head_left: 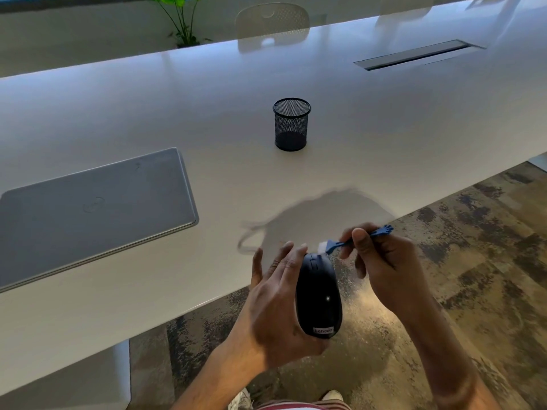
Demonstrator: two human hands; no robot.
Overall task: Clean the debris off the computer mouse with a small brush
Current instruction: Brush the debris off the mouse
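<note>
black mouse [319, 294] sits cradled in the left hand [275, 315] off the counter [355, 128] edge. right hand [381, 261] pinches the blue brush [349, 242], bristles at the mouse's front. brushing looks underway; no debris visible.

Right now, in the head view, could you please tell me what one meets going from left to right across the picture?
Laptop → left hand → mouse → brush → right hand.

Black mouse [319, 294], blue brush [359, 238] with seemingly white bristles, black mesh cup [291, 124], grey laptop [94, 208].
</note>
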